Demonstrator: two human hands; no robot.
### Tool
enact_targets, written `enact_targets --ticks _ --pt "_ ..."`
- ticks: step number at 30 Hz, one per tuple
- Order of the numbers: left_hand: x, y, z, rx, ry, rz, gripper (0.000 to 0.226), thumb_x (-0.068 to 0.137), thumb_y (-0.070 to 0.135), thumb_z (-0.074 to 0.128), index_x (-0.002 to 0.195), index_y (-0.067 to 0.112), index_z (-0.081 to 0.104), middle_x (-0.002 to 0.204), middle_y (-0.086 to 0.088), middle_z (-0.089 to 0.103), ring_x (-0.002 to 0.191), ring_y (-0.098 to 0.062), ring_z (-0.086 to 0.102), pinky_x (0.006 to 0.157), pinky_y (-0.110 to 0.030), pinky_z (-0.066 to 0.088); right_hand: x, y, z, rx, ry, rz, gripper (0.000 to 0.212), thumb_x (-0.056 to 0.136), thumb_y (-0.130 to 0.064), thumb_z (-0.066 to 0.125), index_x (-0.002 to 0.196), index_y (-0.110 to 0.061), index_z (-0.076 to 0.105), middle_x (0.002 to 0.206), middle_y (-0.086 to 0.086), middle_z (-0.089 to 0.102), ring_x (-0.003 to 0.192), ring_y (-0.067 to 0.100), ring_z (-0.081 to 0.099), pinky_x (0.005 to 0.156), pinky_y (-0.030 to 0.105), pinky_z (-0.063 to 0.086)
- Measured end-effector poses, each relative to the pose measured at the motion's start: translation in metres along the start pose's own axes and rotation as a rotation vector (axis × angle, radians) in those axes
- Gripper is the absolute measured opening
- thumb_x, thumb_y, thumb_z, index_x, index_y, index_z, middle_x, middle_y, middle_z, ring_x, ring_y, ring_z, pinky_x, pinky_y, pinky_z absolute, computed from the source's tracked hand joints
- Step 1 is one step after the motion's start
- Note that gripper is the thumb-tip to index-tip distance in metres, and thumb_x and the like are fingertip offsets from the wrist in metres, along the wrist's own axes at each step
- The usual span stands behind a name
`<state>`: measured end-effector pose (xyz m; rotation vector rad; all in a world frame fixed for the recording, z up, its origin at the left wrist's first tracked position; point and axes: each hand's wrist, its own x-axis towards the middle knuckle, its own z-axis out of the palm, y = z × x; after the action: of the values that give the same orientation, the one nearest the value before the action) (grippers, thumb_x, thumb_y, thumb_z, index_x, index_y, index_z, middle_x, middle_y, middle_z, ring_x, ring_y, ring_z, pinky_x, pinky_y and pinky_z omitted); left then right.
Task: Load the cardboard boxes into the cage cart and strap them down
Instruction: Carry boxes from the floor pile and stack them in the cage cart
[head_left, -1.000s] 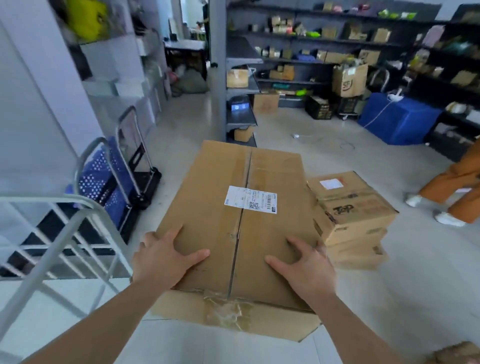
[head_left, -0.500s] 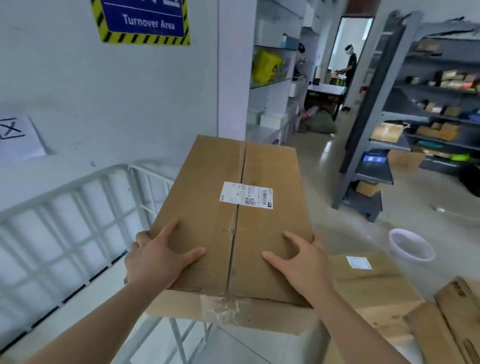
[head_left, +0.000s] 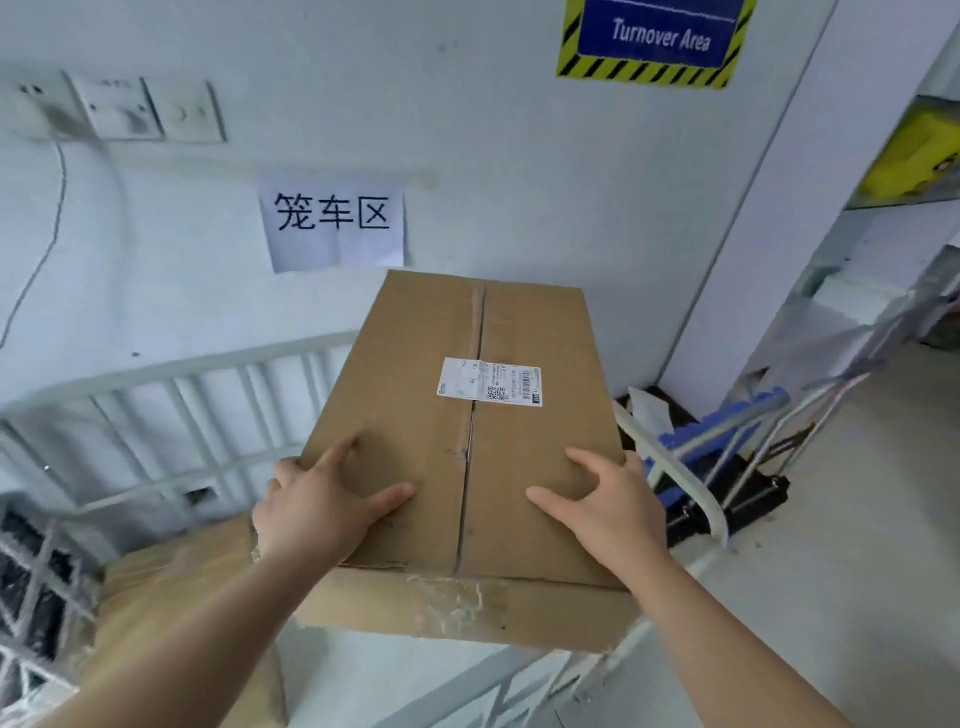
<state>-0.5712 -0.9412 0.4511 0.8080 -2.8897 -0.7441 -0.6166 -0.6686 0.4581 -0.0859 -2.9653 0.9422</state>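
Note:
I carry a long brown cardboard box (head_left: 426, 415) with a white shipping label on its taped top, held in the air over the white cage cart (head_left: 197, 384). My left hand (head_left: 322, 499) grips its near left edge, thumb on top and fingers wrapped down the side. My right hand (head_left: 608, 504) grips the near right edge the same way. Below the carried box, a second cardboard box (head_left: 171, 587) wrapped in clear film lies inside the cart at the lower left.
The wall behind the cart bears a paper sign (head_left: 332, 221) and a blue "Turnover Area" sign (head_left: 660, 36). A folded blue platform trolley (head_left: 727, 447) leans by a white pillar on the right. White shelves (head_left: 883, 291) stand at the far right.
My view has swung left from the open room to the wall, and the box has come with it, from beside the cart's rail to above the cart. Both hands kept their grip.

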Motion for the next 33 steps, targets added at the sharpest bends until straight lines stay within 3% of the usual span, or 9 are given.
enact_targets --ticks 15,29,31,33 --pt "0.036 -0.056 0.07 0.025 -0.001 -0.584 0.099 0.05 0.093 0.048 0.138 0.052 0.03 0.126 -0.011 0.044 0.12 -0.03 0.046 0.098 -0.041 0.04 0.14 -0.026 0.132 -0.118 -0.481 -0.29 0.077 0.057 -0.072 0.068 0.126 -0.043 0.052 0.125 -0.004 0.04 0.11 0.016 0.055 0.09 0.032 0.047" --pt "0.11 -0.136 0.155 0.039 -0.152 -0.706 0.098 0.054 0.09 0.051 0.141 0.05 0.027 0.129 -0.011 0.042 0.124 -0.03 0.041 0.1 -0.04 0.039 0.182 -0.011 0.281 -0.208 -0.632 -0.222 0.077 0.055 -0.074 0.066 0.125 -0.044 0.052 0.12 -0.006 0.04 0.105 0.015 0.057 0.091 0.035 0.049" --pt "0.151 -0.176 0.204 0.033 -0.197 -0.734 0.097 0.055 0.089 0.052 0.141 0.05 0.028 0.131 -0.012 0.041 0.126 -0.031 0.039 0.1 -0.04 0.038 0.198 0.005 0.353 -0.22 -0.663 -0.146 0.076 0.056 -0.074 0.067 0.125 -0.045 0.052 0.121 -0.006 0.039 0.105 0.015 0.057 0.09 0.035 0.049" --pt "0.154 -0.177 0.207 0.043 -0.213 -0.736 0.097 0.055 0.09 0.051 0.141 0.05 0.027 0.132 -0.012 0.041 0.126 -0.03 0.04 0.1 -0.04 0.039 0.2 0.004 0.354 -0.226 -0.679 -0.163 0.075 0.058 -0.072 0.067 0.125 -0.044 0.052 0.124 -0.005 0.039 0.105 0.016 0.057 0.089 0.035 0.048"
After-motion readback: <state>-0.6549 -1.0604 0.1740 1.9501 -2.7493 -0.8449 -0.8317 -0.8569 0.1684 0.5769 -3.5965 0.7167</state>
